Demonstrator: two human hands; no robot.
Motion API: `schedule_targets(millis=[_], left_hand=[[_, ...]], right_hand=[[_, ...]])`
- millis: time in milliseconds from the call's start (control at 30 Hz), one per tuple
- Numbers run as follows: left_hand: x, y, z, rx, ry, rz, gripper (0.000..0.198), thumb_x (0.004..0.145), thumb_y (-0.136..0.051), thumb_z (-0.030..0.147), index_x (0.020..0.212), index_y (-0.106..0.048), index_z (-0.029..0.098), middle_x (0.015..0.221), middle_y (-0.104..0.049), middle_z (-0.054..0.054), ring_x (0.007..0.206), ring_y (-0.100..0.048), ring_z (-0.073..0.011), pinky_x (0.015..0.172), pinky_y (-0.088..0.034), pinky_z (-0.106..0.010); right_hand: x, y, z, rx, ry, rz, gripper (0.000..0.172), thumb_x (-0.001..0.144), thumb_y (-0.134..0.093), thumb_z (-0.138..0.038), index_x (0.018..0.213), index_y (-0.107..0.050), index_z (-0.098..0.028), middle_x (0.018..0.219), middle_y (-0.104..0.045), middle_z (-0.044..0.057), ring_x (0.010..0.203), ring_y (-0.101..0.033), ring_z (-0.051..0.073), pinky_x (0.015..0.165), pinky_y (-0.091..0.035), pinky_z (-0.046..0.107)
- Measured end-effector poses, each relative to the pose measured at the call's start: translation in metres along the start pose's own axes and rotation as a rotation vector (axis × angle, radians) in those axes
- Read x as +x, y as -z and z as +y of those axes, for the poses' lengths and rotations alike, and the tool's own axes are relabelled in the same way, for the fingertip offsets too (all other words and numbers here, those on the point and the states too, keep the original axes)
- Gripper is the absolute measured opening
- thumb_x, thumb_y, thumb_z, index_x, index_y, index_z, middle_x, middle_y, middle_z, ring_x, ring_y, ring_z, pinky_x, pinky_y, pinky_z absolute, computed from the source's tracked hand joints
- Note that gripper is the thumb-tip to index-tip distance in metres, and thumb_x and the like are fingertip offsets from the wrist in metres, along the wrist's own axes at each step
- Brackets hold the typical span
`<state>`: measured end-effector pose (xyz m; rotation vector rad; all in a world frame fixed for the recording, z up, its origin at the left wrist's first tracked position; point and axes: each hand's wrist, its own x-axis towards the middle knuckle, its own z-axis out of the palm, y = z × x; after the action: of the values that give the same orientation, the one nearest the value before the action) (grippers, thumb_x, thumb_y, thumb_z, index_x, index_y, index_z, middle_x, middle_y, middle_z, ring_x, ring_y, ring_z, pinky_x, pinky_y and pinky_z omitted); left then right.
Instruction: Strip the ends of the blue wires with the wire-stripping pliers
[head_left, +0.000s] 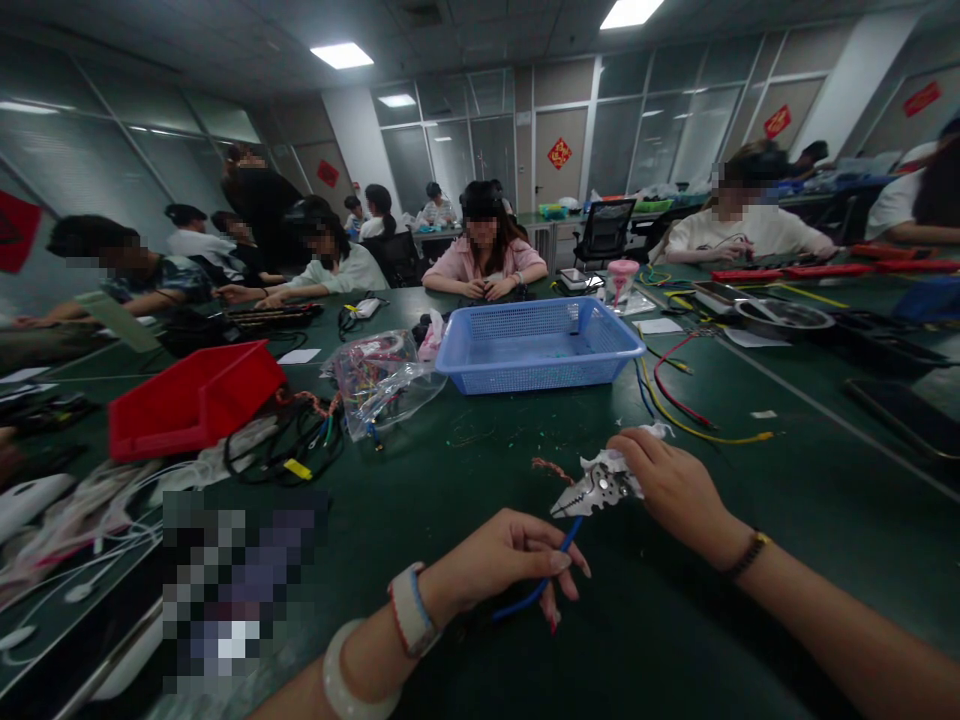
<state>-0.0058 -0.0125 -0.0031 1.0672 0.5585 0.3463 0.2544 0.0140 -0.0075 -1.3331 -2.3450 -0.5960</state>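
Observation:
My left hand [502, 560] pinches a short blue wire [536, 590] low over the dark green table [465, 470]. The wire's upper end runs into the jaws of a silver wire stripper [596, 487]. My right hand [671, 485] is closed around the stripper's handles, just right of the left hand. A bit of bare copper strand [551, 468] lies on the table beside the stripper's tip. Beaded and white bracelets sit on my left wrist, a dark band on my right.
A blue mesh basket [536, 345] stands ahead, a red bin [191, 400] at left, clear bags of coloured wires [382, 380] between them. Loose yellow, red and blue wires [679, 405] lie right of the basket. Several people sit around the table's far side.

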Motion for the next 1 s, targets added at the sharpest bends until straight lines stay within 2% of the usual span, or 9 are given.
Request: schedule_targets(millis=[200,333,567,800,1000], left_hand=[[-0.001,0.002,0.003,-0.005,-0.018,-0.034,0.028,0.082,-0.068,0.033,0.097,-0.068,0.01,0.076,-0.068,-0.005,0.052,-0.061,-0.0078,0.052,-0.047,-0.018],[-0.002,0.002,0.004,0.015,-0.013,-0.054,0.03,0.084,-0.065,0.036,0.1,-0.068,0.01,0.074,-0.066,-0.003,0.047,-0.055,-0.005,0.046,-0.044,-0.016],[-0.003,0.004,0.003,0.076,0.005,-0.075,0.032,0.086,-0.063,0.037,0.104,-0.069,0.011,0.074,-0.065,-0.003,0.045,-0.051,-0.0037,0.045,-0.041,-0.015],[-0.004,0.006,0.006,0.198,0.007,-0.085,0.034,0.09,-0.057,0.04,0.11,-0.068,0.014,0.074,-0.061,-0.001,0.048,-0.048,-0.003,0.047,-0.038,-0.014],[-0.009,0.004,0.016,0.347,0.064,-0.097,0.035,0.092,-0.052,0.043,0.112,-0.067,0.018,0.069,-0.053,0.002,0.053,-0.047,-0.0049,0.052,-0.04,-0.015]], right_hand=[[0.001,-0.003,-0.002,0.102,-0.016,-0.044,0.047,0.078,-0.041,-0.001,0.121,-0.051,-0.017,0.123,-0.059,0.013,0.09,-0.066,0.021,0.069,-0.054,0.033],[0.001,-0.003,0.001,0.121,0.006,-0.048,0.042,0.078,-0.044,-0.003,0.117,-0.053,-0.016,0.121,-0.06,0.012,0.089,-0.066,0.021,0.071,-0.053,0.033],[0.0,-0.002,0.002,0.101,0.013,-0.007,0.031,0.081,-0.046,-0.005,0.107,-0.057,-0.018,0.11,-0.064,0.011,0.086,-0.065,0.021,0.066,-0.051,0.03],[-0.001,-0.003,0.003,0.253,0.024,-0.041,0.048,0.076,-0.045,-0.002,0.12,-0.053,-0.02,0.125,-0.059,0.01,0.09,-0.066,0.019,0.073,-0.053,0.032],[-0.002,-0.003,0.005,0.288,0.067,-0.027,0.05,0.076,-0.046,-0.003,0.122,-0.054,-0.02,0.125,-0.06,0.011,0.09,-0.066,0.019,0.072,-0.053,0.033]])
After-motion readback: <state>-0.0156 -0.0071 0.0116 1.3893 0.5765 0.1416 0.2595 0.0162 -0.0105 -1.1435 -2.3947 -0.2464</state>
